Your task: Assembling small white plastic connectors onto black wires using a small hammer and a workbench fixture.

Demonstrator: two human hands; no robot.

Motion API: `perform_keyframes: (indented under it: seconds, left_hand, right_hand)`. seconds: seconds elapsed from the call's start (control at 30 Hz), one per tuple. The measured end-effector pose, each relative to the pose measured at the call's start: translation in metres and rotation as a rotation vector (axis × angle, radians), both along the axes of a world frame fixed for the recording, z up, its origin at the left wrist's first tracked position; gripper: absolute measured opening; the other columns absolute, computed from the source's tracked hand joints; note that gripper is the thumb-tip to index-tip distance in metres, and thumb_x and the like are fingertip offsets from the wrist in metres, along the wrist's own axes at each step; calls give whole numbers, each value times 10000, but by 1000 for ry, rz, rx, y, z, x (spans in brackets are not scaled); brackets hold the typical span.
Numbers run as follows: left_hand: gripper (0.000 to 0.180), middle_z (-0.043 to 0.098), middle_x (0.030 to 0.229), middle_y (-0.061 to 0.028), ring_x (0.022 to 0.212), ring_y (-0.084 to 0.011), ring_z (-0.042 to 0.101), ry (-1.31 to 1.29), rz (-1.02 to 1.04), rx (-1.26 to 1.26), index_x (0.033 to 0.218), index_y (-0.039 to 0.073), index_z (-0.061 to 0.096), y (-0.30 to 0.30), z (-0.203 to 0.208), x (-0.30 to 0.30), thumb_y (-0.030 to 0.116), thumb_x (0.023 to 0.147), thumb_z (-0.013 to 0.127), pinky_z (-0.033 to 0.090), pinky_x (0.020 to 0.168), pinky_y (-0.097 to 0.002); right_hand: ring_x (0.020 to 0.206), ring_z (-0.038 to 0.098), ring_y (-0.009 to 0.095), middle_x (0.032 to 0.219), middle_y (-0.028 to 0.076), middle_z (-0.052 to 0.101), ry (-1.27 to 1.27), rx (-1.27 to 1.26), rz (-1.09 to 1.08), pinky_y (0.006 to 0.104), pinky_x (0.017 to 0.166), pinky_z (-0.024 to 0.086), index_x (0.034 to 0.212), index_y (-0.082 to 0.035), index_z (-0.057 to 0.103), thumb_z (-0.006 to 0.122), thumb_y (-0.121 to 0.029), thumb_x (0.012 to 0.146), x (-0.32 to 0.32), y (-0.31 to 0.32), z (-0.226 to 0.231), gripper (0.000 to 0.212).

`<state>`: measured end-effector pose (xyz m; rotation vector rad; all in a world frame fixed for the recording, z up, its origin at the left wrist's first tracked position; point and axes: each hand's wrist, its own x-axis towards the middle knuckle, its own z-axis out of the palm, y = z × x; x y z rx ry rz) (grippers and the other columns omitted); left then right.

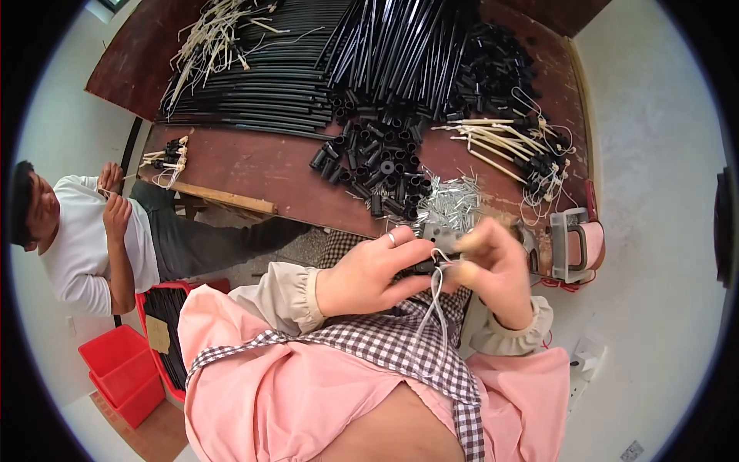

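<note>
A small black tube (426, 266) with white cord (436, 308) was pinched between left hand (369, 273) and right hand (496, 269), both closed on it.

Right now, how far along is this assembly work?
Done: a row of white-corded black caps lies at the table's right. In hand: the left hand and right hand pinch one small black piece with white cord trailing. Left: a large pile of loose black caps and metal pins.
</note>
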<state>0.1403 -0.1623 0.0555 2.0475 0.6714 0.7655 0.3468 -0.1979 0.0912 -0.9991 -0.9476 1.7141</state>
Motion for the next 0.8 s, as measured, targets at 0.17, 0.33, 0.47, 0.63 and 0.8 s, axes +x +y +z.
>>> perform_keyframes:
  seconds: [0.17,0.33,0.47,0.63,0.8]
  left_hand:
    - [423,551,880,-129,753,-289,564,-16,-131,-220,1078,24,552,3,-3,-10,173,723,727,476,663,-366]
    - [356,574,834,-140,735,-286,581,92,-184,-405,1006,19,557,-1,-21,-20,216,751,707,462,619,-378]
    - [244,585,708,-140,630,-311,587,-163,162,-53,963,31,561,-26,-26,-23,184,798,657,452,548,-384]
    - [179,585,680,-140,614,-331,586,191,257,-250,939,36,569,-29,-57,-60,160,825,629,451,532,-384]
    - [135,579,707,-166,619,-328,584,170,305,-223,899,3,569,-21,-46,-61,101,818,612,443,532,-366]
  right_hand:
    - [679,643,147,836,85,617,-240,194,-77,234,578,523,975,23,548,638,-1,825,-9,-11,-3,177]
    - [618,621,123,771,83,638,-435,560,-69,235,541,501,942,15,595,663,2,785,-5,-6,-2,171]
    - [598,616,131,705,90,640,-437,422,41,255,537,485,928,-1,626,678,-49,780,-8,18,0,164]
    - [819,591,98,972,64,628,-1309,565,70,284,614,469,982,33,599,654,-153,827,9,89,-88,249]
    - [860,578,116,1001,61,591,-1280,858,15,292,600,472,1083,14,567,622,-166,861,-1,95,-111,291]
